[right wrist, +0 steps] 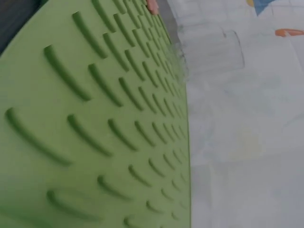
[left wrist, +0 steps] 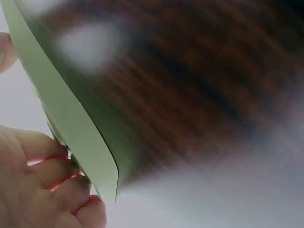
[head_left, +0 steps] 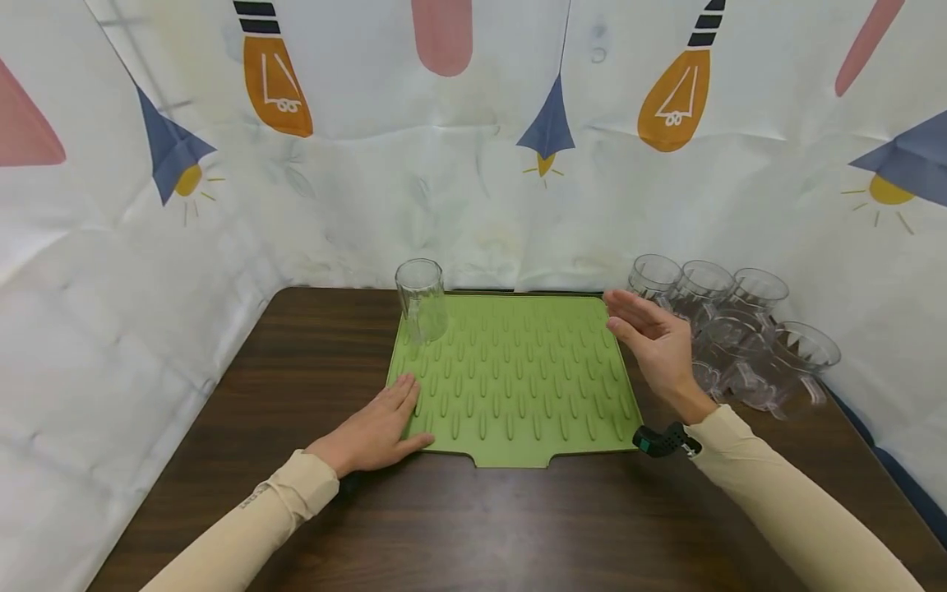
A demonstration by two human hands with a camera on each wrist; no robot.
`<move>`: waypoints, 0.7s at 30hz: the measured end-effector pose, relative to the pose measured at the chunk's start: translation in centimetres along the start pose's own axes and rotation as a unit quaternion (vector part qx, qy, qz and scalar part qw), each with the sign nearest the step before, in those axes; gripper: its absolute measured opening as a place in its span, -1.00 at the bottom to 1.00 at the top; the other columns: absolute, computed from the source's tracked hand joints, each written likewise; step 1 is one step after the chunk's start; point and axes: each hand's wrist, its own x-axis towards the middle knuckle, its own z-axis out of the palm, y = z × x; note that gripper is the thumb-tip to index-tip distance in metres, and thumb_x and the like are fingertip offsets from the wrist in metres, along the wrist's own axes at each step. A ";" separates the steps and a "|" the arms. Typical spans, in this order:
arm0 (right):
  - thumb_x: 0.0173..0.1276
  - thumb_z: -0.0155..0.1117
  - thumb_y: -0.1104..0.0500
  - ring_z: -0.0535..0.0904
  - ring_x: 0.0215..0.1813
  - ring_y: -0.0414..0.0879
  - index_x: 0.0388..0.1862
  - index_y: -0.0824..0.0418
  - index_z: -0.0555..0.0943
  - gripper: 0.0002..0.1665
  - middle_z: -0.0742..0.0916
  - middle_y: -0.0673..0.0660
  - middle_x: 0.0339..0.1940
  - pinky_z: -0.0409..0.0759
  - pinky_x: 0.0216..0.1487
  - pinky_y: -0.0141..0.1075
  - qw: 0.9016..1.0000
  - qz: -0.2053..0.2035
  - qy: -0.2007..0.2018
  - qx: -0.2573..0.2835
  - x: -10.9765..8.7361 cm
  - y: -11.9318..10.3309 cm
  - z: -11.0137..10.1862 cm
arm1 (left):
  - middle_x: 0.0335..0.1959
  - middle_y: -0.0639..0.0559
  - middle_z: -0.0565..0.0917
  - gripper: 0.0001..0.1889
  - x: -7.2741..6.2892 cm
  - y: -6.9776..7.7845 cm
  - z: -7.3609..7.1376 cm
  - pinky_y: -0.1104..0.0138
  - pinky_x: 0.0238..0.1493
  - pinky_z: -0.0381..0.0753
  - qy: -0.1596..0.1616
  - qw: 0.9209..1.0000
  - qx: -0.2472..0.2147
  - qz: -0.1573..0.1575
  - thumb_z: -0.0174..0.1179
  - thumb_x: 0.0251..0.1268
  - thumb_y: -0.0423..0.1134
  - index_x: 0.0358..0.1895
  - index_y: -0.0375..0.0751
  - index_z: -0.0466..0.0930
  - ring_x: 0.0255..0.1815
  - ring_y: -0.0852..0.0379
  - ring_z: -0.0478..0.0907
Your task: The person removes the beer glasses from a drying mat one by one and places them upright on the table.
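Note:
A green ridged drying mat (head_left: 510, 452) lies on the dark wooden table. My left hand (head_left: 379, 427) rests flat along its left edge, fingers extended; the left wrist view shows the fingers (left wrist: 71, 190) against the mat's edge. One clear glass (head_left: 422, 300) stands upright on the mat's back left corner, also visible in the right wrist view. Over the right edge of the mat, my right hand (head_left: 658, 341) is held with straight fingers and nothing in it. Just right of that hand stand several clear glass mugs (head_left: 802, 353) with handles, partly overlapping one another.
A white curtain (head_left: 473, 205) printed with lamps and bulbs hangs behind the table and along both sides. Bare dark wood (head_left: 318, 345) shows left of the mat, and more lies in front of it. A black band (head_left: 666, 441) is on the right wrist.

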 end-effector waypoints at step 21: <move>0.43 0.39 0.28 0.72 0.24 -0.30 0.40 0.36 0.55 -0.42 0.66 0.40 0.34 0.74 0.22 -0.33 0.990 0.080 -0.109 0.033 1.8 3.2 11.3 | 0.71 -0.38 -0.03 -0.07 -0.1 0.1 0.0 -0.17 0.71 0.09 -0.001 1.000 0.025 -0.001 0.03 0.58 0.22 0.64 -0.45 -0.02 0.75 -0.29 -0.09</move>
